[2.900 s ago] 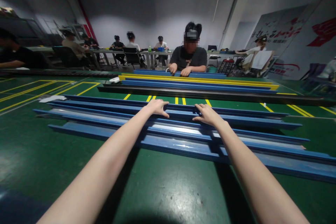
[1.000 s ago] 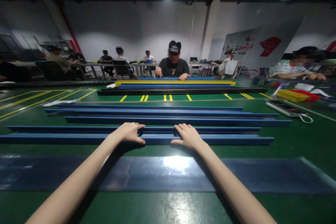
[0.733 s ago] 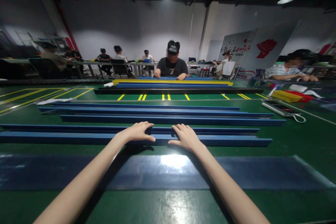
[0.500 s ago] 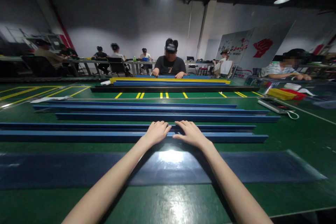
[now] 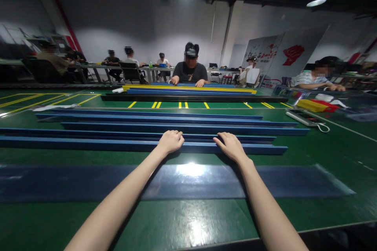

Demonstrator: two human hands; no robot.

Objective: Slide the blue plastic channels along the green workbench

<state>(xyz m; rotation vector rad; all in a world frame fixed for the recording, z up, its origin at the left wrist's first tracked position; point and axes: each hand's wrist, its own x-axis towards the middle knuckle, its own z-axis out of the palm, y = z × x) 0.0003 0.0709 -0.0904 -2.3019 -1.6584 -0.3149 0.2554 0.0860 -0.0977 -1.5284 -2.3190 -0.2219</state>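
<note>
From the head camera, five blue rails [image 5: 176, 128] lie side by side across the green desk [image 5: 176, 223], with one flat dark blue strip [image 5: 88, 182] between them and the person. Both hands are on the nearest blue rail [image 5: 88, 144]: the left hand [image 5: 171, 141] has its fingers [image 5: 176, 136] curled together over the rail's far edge, while the right hand [image 5: 231, 146], apart from it, lays its fingers pressed together flat across the top. One co-worker [image 5: 190, 71] sits opposite at a second desk behind one yellow rail [image 5: 188, 87].
</note>
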